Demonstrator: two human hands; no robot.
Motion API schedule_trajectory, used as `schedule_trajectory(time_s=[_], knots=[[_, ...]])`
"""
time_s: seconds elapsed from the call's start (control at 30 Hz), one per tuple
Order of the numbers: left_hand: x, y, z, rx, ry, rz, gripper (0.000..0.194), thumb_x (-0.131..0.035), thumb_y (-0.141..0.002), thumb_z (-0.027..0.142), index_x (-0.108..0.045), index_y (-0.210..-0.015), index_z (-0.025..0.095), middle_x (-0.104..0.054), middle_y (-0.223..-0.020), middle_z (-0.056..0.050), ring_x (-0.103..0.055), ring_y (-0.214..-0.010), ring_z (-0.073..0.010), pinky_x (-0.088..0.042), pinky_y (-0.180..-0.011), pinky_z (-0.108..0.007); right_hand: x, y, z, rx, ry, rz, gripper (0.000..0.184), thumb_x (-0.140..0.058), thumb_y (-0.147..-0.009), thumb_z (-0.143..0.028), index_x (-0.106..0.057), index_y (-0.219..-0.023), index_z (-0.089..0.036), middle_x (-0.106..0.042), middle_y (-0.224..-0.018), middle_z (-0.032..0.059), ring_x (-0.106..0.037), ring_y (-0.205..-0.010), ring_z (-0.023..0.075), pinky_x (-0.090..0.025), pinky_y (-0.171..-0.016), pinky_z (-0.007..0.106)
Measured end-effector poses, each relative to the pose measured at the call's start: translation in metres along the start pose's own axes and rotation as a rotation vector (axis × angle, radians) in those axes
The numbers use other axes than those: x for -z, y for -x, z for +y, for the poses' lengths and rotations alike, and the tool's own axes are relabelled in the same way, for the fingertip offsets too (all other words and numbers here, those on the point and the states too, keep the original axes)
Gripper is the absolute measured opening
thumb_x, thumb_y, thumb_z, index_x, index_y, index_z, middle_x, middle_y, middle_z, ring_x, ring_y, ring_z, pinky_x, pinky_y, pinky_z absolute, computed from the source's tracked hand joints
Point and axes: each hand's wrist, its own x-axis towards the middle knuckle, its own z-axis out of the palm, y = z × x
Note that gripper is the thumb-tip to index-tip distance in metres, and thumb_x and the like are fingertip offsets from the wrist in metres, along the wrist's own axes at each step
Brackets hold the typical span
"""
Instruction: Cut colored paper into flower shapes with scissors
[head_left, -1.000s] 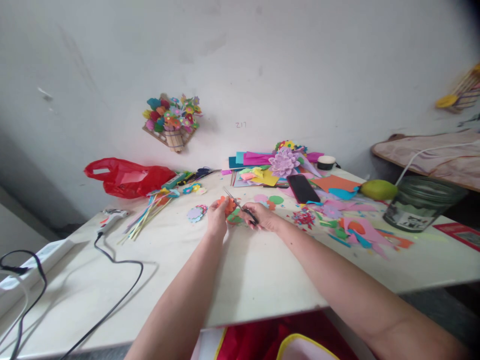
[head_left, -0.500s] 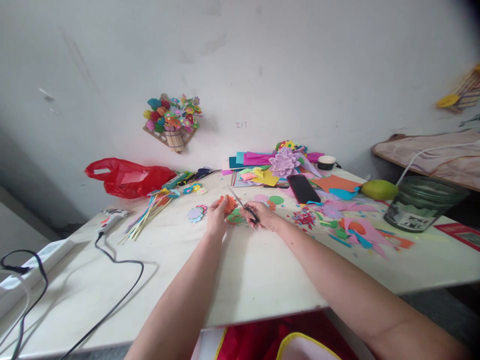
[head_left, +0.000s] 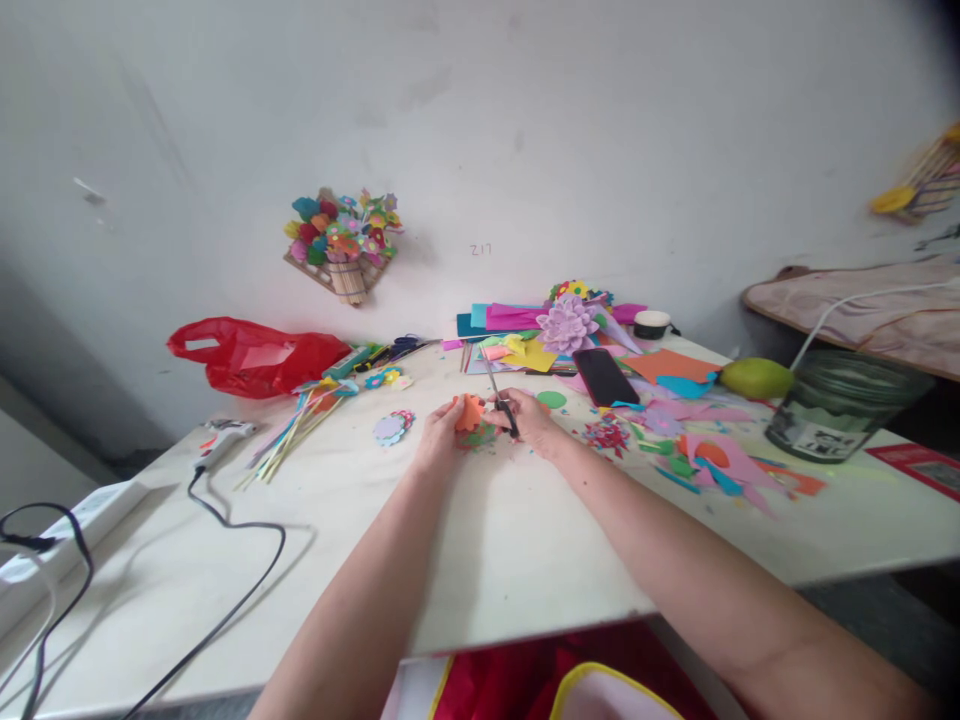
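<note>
- Nearest, above the pale bench (head_left: 480,570), the left hand (head_left: 442,432) has its grip closed in a pinch on the left edge of an orange flower piece (head_left: 470,413).
- The right hand (head_left: 529,420) has its grip curled round the dark handles of scissors (head_left: 507,418); whether the blades are parted, I cannot tell.
- A loose pinch could let the piece twist, sending a cut through a petal; fingertips this near the blades could be nicked if the hands close together carelessly.
- The orange piece sits between the hands: bright, flat-looking, lobed along its edge, partly hidden by fingers.
- Green scraps (head_left: 480,436) lie just below it; dropped, it might get mixed among them.
- Beyond, the scissors' tips point away, towards coloured sheets (head_left: 534,356) and a lilac flower (head_left: 568,324).
</note>
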Motion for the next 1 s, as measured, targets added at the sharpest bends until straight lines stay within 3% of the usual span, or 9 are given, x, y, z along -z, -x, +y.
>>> schedule_trajectory(time_s=[0.1, 0.23, 0.37, 0.5, 0.63, 0.7, 0.8, 0.9, 1.0], knots=[[0.003, -0.001, -0.004, 0.052, -0.047, -0.092, 0.045, -0.079, -0.059, 0.046, -0.068, -0.086, 0.011, -0.070, -0.074, -0.012, -0.067, -0.064, -0.0224, -0.052, -0.060, -0.032, 0.000, -0.001, 0.001, 0.008, -0.016, 0.010, 0.043, -0.077, -0.055, -0.033, -0.055, -0.089, -0.019, -0.059, -0.064, -0.0040, -0.054, -0.048, 0.0088, -0.031, -0.034, 0.014], [0.004, -0.002, -0.007, 0.085, -0.070, -0.120, 0.044, -0.078, -0.060, 0.046, -0.068, -0.085, 0.012, -0.071, -0.077, -0.012, -0.067, -0.064, -0.0214, -0.053, -0.060, -0.031, 0.000, -0.002, 0.002, 0.026, -0.024, 0.028, 0.040, -0.074, -0.055, -0.030, -0.055, -0.088, -0.019, -0.060, -0.067, -0.0025, -0.053, -0.046, 0.0083, -0.030, -0.032, 0.013], [0.001, -0.004, -0.006, 0.123, -0.058, -0.089, 0.043, -0.072, -0.066, 0.052, -0.067, -0.084, 0.013, -0.070, -0.078, -0.012, -0.068, -0.065, -0.0223, -0.054, -0.062, -0.032, -0.001, -0.001, -0.001, 0.021, -0.021, 0.064, 0.040, -0.073, -0.055, -0.029, -0.054, -0.089, -0.019, -0.059, -0.065, -0.0034, -0.053, -0.047, 0.0091, -0.030, -0.032, 0.013], [0.000, -0.006, 0.000, 0.158, 0.006, -0.009, 0.054, -0.054, -0.076, 0.063, -0.066, -0.082, 0.011, -0.069, -0.077, -0.014, -0.067, -0.064, -0.0224, -0.054, -0.061, -0.034, -0.001, -0.001, -0.003, 0.028, -0.029, 0.084, 0.037, -0.070, -0.055, -0.025, -0.054, -0.087, -0.019, -0.057, -0.061, -0.0043, -0.053, -0.047, 0.0096, -0.031, -0.032, 0.014], [0.004, -0.007, 0.011, 0.195, 0.032, 0.001, 0.061, -0.050, -0.073, 0.070, -0.066, -0.079, 0.011, -0.065, -0.071, -0.015, -0.067, -0.068, -0.0267, -0.055, -0.060, -0.038, -0.001, -0.003, -0.001, 0.035, -0.012, 0.106, 0.034, -0.066, -0.056, -0.021, -0.053, -0.087, -0.020, -0.056, -0.061, -0.0047, -0.054, -0.047, 0.0106, -0.031, -0.033, 0.015], [0.008, -0.007, 0.015, 0.176, 0.001, 0.023, 0.055, -0.059, -0.069, 0.066, -0.065, -0.074, 0.011, -0.063, -0.066, -0.012, -0.066, -0.064, -0.0242, -0.054, -0.057, -0.035, -0.001, -0.005, 0.001, 0.048, -0.016, 0.115, 0.034, -0.066, -0.056, -0.020, -0.053, -0.087, -0.020, -0.056, -0.061, -0.0052, -0.054, -0.047, 0.0102, -0.033, -0.035, 0.016], [0.015, -0.007, 0.020, 0.112, -0.097, 0.017, 0.035, -0.072, -0.063, 0.045, -0.066, -0.070, 0.011, -0.062, -0.063, -0.008, -0.061, -0.053, -0.0163, -0.051, -0.052, -0.028, -0.001, -0.007, 0.002, 0.070, -0.045, 0.124, 0.034, -0.068, -0.054, -0.021, -0.052, -0.084, -0.019, -0.055, -0.058, -0.0066, -0.052, -0.046, 0.0084, -0.039, -0.041, 0.018], [0.019, -0.006, 0.023, 0.072, -0.166, -0.027, 0.025, -0.072, -0.056, 0.031, -0.068, -0.071, 0.011, -0.065, -0.066, -0.007, -0.061, -0.058, -0.0153, -0.051, -0.053, -0.026, -0.001, -0.009, 0.003, 0.072, -0.064, 0.130, 0.036, -0.070, -0.051, -0.025, -0.052, -0.082, -0.019, -0.053, -0.055, -0.0077, -0.050, -0.045, 0.0079, -0.039, -0.043, 0.019], [0.021, -0.006, 0.024, 0.069, -0.201, -0.047, 0.022, -0.071, -0.055, 0.029, -0.068, -0.068, 0.012, -0.066, -0.068, -0.006, -0.062, -0.061, -0.0155, -0.051, -0.055, -0.026, -0.001, -0.011, 0.005, 0.097, -0.054, 0.131, 0.037, -0.070, -0.050, -0.026, -0.052, -0.081, -0.019, -0.052, -0.053, -0.0083, -0.048, -0.045, 0.0081, -0.038, -0.043, 0.020]])
